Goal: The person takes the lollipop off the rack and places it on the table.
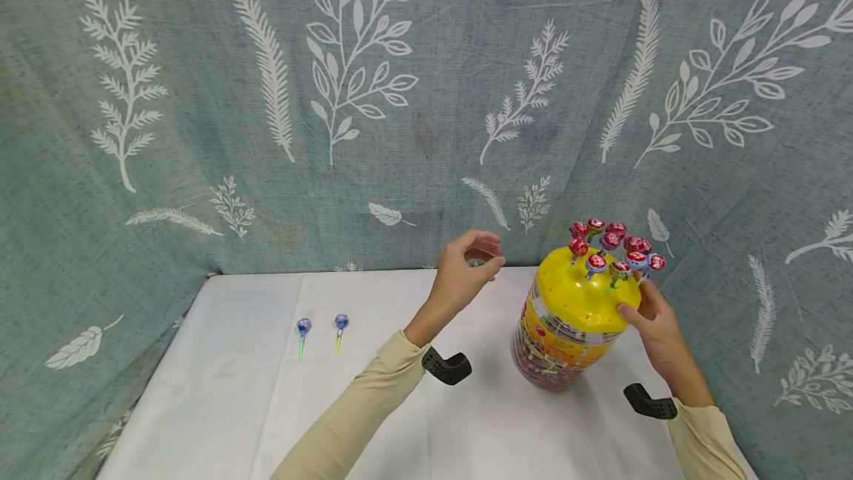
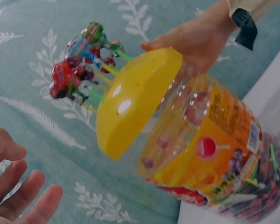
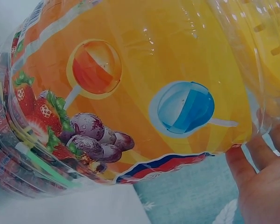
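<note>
A large clear jar (image 1: 556, 343) with an orange label and a yellow lid (image 1: 586, 298) stands tilted on the table's right side. Several wrapped lollipops (image 1: 596, 265) stick up from the lid. My right hand (image 1: 660, 332) grips the jar near its lid from the right; in the right wrist view its fingers (image 3: 261, 154) lie at the neck. My left hand (image 1: 466, 269) is in the air left of the jar, holding nothing, its fingers bent loosely and parted from the thumb. In the left wrist view, the left hand (image 2: 18, 186) is apart from the lid (image 2: 135, 102).
Two blue-wrapped lollipops, one with a green stick (image 1: 301, 347) and one with a yellow stick (image 1: 338, 339), lie on the white table (image 1: 226, 391) at the left. A green leaf-patterned curtain (image 1: 426, 95) hangs behind the table and along its sides.
</note>
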`<action>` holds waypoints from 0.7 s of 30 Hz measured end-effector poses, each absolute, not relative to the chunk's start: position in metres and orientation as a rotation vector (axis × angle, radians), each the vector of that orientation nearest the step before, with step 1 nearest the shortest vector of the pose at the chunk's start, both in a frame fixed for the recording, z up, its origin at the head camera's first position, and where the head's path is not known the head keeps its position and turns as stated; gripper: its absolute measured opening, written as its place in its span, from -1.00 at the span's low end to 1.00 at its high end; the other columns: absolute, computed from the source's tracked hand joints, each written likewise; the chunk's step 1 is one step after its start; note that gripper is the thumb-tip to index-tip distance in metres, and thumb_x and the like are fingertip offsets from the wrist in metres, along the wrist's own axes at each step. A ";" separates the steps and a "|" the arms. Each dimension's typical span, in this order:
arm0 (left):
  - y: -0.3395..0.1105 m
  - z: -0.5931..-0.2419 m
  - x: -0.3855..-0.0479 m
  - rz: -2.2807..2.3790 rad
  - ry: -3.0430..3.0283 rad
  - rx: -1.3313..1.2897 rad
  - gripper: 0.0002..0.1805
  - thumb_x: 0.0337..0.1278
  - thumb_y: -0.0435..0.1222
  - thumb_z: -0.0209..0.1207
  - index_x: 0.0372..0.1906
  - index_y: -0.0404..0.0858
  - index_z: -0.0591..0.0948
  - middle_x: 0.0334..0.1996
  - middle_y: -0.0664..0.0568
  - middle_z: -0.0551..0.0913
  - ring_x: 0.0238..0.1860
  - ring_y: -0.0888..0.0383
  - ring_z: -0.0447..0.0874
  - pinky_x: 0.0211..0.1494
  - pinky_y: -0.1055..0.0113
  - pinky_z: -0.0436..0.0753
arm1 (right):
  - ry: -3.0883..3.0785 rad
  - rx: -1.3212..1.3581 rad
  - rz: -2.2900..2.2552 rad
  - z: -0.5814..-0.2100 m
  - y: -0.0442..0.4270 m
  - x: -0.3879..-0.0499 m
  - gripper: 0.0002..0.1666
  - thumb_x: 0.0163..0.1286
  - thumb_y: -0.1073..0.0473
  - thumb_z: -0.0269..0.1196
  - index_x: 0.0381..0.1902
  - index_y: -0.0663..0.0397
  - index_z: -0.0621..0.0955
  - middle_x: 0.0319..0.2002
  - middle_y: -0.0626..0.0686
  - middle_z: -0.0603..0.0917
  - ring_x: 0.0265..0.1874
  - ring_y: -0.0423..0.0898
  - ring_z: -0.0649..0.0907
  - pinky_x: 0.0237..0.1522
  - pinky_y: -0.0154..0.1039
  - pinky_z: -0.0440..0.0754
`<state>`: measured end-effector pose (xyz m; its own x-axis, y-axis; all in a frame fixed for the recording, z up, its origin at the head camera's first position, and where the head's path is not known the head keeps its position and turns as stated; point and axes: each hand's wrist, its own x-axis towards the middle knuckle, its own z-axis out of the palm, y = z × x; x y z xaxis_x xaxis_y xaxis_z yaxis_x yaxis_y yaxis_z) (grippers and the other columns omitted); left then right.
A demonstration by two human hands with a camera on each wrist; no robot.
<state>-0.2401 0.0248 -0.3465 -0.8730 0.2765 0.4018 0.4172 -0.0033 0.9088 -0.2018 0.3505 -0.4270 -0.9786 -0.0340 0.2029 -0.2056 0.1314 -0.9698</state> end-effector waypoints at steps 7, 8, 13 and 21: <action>0.046 -0.344 -0.242 -1.953 -2.131 -0.839 -0.72 0.13 -0.49 0.19 -0.02 -0.42 0.54 -0.18 -0.30 0.60 -0.18 -0.13 0.61 -0.25 0.38 0.63 | -2.304 0.199 1.949 -0.426 0.351 -0.201 -0.39 0.42 0.24 0.08 0.36 0.03 0.16 0.16 -0.17 0.38 0.06 -0.28 0.45 0.00 -0.59 0.40; 0.049 -0.347 -0.245 -1.945 -2.123 -0.854 -0.72 0.13 -0.49 0.19 -0.02 -0.41 0.55 -0.18 -0.29 0.61 -0.18 -0.12 0.61 -0.21 0.38 0.62 | -2.303 0.195 1.949 -0.426 0.351 -0.201 -0.36 0.42 0.24 0.08 0.38 0.04 0.14 0.16 -0.17 0.38 0.05 -0.28 0.45 0.00 -0.58 0.40; 0.071 -0.364 -0.260 -1.939 -2.080 -0.893 -0.72 0.13 -0.43 0.22 -0.03 -0.32 0.57 -0.21 -0.18 0.64 -0.20 0.02 0.63 -0.08 0.34 0.60 | -2.278 0.210 1.959 -0.427 0.351 -0.200 -0.32 0.42 0.25 0.07 0.42 0.09 0.09 0.16 -0.19 0.37 0.05 -0.30 0.45 0.00 -0.59 0.40; 0.095 -0.368 -0.265 -1.974 -2.031 -0.945 -0.69 0.11 -0.41 0.24 0.00 -0.24 0.55 -0.19 -0.15 0.64 -0.22 0.26 0.61 -0.22 0.41 0.63 | -2.272 0.218 1.957 -0.426 0.350 -0.202 -0.41 0.42 0.25 0.08 0.35 -0.02 0.19 0.16 -0.15 0.38 0.06 -0.27 0.46 0.01 -0.58 0.41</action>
<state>-0.2654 0.0949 -0.3675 -0.7886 0.3252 0.5218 0.5308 -0.0681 0.8447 -0.2024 0.3505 -0.4263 -0.9804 -0.0212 0.1957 -0.1967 0.1462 -0.9695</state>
